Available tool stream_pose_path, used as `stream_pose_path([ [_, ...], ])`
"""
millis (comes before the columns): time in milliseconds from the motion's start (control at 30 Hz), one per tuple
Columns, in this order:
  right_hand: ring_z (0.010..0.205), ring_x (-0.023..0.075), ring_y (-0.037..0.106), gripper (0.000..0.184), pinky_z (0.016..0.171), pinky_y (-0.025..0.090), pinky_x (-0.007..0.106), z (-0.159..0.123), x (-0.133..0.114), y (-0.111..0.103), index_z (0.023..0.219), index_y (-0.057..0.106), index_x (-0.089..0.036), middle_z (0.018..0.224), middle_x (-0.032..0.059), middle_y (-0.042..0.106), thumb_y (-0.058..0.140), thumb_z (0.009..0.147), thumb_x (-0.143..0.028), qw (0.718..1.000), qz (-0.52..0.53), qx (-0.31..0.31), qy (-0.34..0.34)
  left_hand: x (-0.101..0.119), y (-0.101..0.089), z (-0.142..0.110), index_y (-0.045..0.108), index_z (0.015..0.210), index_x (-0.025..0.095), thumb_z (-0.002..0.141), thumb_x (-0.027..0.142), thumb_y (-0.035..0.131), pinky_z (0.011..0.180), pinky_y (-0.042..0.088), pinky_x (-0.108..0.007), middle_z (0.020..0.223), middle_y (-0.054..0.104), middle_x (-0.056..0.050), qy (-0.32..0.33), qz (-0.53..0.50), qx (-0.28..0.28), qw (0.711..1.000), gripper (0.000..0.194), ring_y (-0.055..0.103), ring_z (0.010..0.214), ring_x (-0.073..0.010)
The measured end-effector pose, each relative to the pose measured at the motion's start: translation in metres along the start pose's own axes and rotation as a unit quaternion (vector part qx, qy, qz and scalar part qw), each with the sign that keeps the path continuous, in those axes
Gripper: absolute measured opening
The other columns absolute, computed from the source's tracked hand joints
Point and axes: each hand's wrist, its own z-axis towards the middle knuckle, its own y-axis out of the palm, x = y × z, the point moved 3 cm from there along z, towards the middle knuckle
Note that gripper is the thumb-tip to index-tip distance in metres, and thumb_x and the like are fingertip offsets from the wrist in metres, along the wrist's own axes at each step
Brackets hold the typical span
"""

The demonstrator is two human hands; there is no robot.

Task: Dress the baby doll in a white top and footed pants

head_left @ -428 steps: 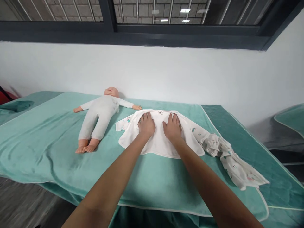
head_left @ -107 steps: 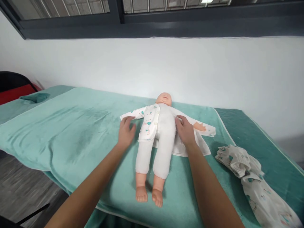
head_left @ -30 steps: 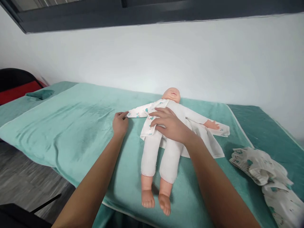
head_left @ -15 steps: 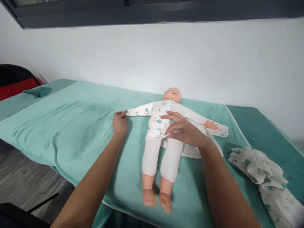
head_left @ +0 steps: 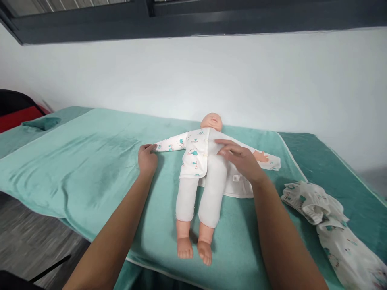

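Note:
A baby doll (head_left: pixel 211 122) lies on its back on the green cover, legs towards me. A white printed baby jacket (head_left: pixel 193 159) covers the left half of its chest and the arm on that side. My left hand (head_left: pixel 148 158) pinches the cuff of that sleeve. Over the doll's chest hovers my right hand (head_left: pixel 240 159), fingers apart, with nothing in them. The jacket's other half lies spread under the doll's other arm, where the doll's hand (head_left: pixel 260 156) rests on the flat sleeve (head_left: pixel 274 162). White padded trousers (head_left: pixel 213 193) cover the legs down to the shins.
Crumpled printed baby clothes (head_left: pixel 316 203) lie at the right. The green cover (head_left: pixel 99 161) spreads over the bed, which stands against a white wall (head_left: pixel 193 76) under a dark window frame (head_left: pixel 229 20). A red and black object (head_left: pixel 18 110) is at the far left.
My right hand has let go of the jacket's front edge, which now lies flat along the doll's middle. My left hand stays at the cuff. The whole view has shifted slightly.

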Motion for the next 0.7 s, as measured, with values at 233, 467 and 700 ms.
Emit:
stream_pose_path([
  [233,0.102,0.0245,0.065,0.017,0.098,0.048,0.044,-0.018,0.080,-0.093,0.092,0.069,-0.022,0.108,0.0081,0.071,0.060,0.079,-0.028,0.910,-0.189,0.309,0.201,0.001,0.000,0.003,0.075,0.109,0.017,0.086,0.012,0.045,0.107,0.048,-0.038,0.123,0.068,-0.011,0.000,0.001,-0.002,1.000,0.039,0.061,0.118,-0.0254],
  [467,0.087,0.0184,0.068,0.022,0.089,0.057,0.037,-0.046,0.109,-0.109,0.086,0.068,-0.023,0.093,0.0040,0.074,0.056,0.072,-0.011,0.905,0.006,0.359,0.228,0.054,0.000,-0.034,0.067,0.127,0.019,0.097,0.024,0.043,0.123,0.031,-0.043,0.140,0.063,-0.010,0.235,0.017,-0.005,0.972,0.039,0.045,0.143,-0.0246],
  [700,0.097,0.0146,0.072,0.022,0.087,0.064,0.029,-0.041,0.104,-0.101,0.087,0.060,-0.019,0.099,0.0077,0.073,0.053,0.080,0.000,0.804,0.351,0.434,0.204,0.097,0.006,-0.098,0.030,0.160,0.028,0.104,0.045,0.034,0.130,0.019,-0.040,0.171,0.015,0.000,0.280,-0.121,-0.298,0.904,0.058,0.014,0.158,-0.0181],
])
